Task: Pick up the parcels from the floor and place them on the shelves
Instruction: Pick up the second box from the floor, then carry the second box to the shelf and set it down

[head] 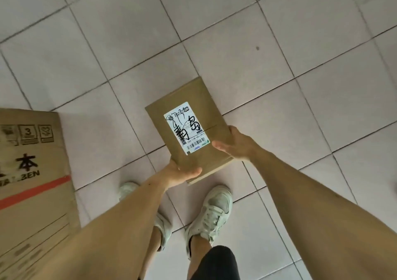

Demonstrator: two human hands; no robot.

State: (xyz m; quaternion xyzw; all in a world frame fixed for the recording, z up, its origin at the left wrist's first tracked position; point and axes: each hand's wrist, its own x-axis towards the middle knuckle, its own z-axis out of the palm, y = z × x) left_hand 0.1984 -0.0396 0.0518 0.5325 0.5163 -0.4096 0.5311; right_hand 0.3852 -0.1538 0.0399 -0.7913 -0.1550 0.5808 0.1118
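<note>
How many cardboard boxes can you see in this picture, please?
2. A small box with a white label is held in both hands, left hand under its near corner, right hand on its right edge. A large box lies at the left edge. Others may be out of view.

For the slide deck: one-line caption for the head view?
Both hands, left hand and right hand, hold a labelled cardboard parcel above the tiled floor.

both hands [210, 159] gripping labelled parcel [189, 127], tiled floor [279, 43]
</note>
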